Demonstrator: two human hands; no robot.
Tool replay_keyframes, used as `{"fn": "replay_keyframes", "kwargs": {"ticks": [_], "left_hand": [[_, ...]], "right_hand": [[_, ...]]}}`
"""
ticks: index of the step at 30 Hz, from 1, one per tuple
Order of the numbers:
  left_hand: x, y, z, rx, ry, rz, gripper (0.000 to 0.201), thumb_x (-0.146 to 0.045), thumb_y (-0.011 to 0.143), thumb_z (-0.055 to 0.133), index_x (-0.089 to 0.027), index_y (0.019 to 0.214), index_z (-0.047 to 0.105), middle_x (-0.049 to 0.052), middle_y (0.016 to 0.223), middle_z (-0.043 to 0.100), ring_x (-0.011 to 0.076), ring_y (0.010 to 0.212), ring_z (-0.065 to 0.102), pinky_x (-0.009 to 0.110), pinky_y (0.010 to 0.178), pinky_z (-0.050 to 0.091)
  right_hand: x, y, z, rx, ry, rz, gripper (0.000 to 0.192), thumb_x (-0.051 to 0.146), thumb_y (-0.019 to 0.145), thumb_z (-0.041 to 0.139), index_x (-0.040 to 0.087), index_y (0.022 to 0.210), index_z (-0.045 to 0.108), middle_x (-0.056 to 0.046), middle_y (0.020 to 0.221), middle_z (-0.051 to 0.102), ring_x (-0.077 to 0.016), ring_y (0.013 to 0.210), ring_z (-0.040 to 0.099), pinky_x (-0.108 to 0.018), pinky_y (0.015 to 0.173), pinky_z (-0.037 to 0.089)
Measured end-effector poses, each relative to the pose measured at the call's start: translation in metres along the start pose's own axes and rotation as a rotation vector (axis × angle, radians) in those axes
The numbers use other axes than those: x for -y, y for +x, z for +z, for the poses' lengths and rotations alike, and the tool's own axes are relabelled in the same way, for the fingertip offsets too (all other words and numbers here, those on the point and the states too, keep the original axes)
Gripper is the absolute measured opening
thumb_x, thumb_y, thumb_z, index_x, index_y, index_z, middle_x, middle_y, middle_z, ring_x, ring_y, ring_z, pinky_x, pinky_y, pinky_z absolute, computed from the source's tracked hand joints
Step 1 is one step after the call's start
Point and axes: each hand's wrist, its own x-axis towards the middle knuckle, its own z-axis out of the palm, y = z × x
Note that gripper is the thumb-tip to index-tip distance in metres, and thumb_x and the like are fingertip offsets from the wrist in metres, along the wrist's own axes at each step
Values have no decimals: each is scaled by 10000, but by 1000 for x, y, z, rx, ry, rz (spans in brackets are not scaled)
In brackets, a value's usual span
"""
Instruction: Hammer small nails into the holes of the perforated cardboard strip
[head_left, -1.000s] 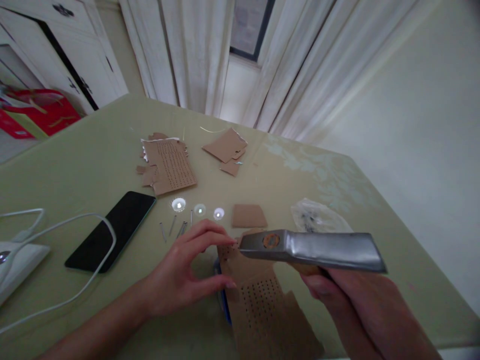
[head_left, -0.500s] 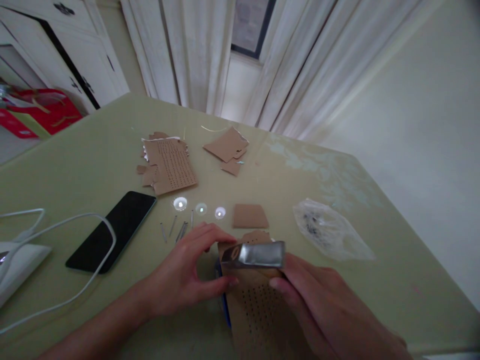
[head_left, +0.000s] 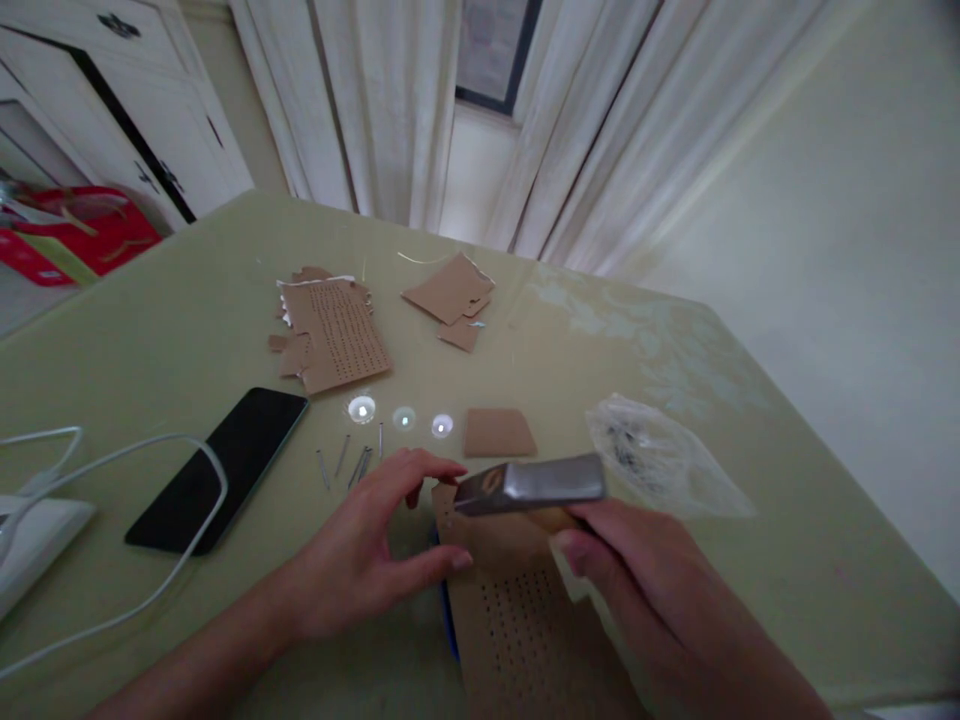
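Note:
In my right hand [head_left: 645, 580] is a hammer [head_left: 555, 480] with a metal head and a wooden handle, raised over a piece of perforated cardboard [head_left: 517, 630]. My left hand [head_left: 390, 545] holds that cardboard at its far left corner, thumb on top and index finger at the far edge. The thumb and index finger are spread apart there. Part of the cardboard is hidden under the hammer head. Something blue [head_left: 448, 620] shows beneath its left edge. Several nails [head_left: 364, 465] lie just beyond my left hand.
A small cardboard piece [head_left: 499, 432] lies beyond the hammer, with a plastic bag of dark bits [head_left: 660, 455] to the right. Farther back are a punched cardboard sheet [head_left: 341, 335] and cardboard scraps [head_left: 454, 295]. At left lie a black phone [head_left: 217, 470] and a white cable [head_left: 172, 580].
The hammer head has shifted to the right and slightly up, tilting, and my right hand has moved with it. My left hand stays at the cardboard's corner. The view has shifted slightly.

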Motion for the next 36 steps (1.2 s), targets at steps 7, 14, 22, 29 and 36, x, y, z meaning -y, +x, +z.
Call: {"fn": "replay_keyframes", "kwargs": {"ticks": [7, 14, 22, 29, 36], "left_hand": [[7, 4, 4, -4, -213, -151, 232, -447, 1098, 620, -239, 1067, 718, 14, 932, 736, 171, 845, 676, 279, 746, 538], [12, 8, 9, -19, -359, -265, 343, -523, 1106, 589, -227, 1029, 745, 45, 948, 771, 181, 859, 692, 274, 738, 554], [7, 7, 12, -30, -327, -327, 408, -578, 1091, 578, -219, 989, 743, 46, 906, 731, 179, 804, 644, 270, 683, 516], [13, 12, -6, -113, -64, -304, 427, -575, 1097, 495, -244, 1000, 745, 48, 921, 763, 224, 845, 688, 332, 745, 511], [43, 17, -31, -227, 832, -370, 377, -596, 983, 559, -243, 896, 661, 89, 911, 717, 339, 918, 648, 425, 799, 408]], "right_hand": [[-54, 27, 5, -218, 928, 294, 365, 562, 998, 781, 218, 1074, 686, 77, 724, 476, -48, 454, 283, -144, 352, 238], [-89, 36, 39, -201, 1194, 391, 381, 514, 905, 884, 212, 1034, 692, 92, 718, 485, -36, 446, 272, -108, 331, 272], [-82, 30, 54, -81, 1222, 406, 559, 632, 833, 918, 216, 1097, 655, 93, 733, 529, -21, 434, 249, -130, 334, 236], [-78, 22, 64, -76, 1194, 508, 624, 512, 748, 1017, 224, 1166, 654, -5, 958, 678, -148, 775, 647, -232, 668, 548], [-74, 21, 62, -36, 1218, 481, 580, 448, 778, 1008, 229, 1206, 683, -37, 1041, 753, -214, 908, 751, -302, 782, 609]]}}
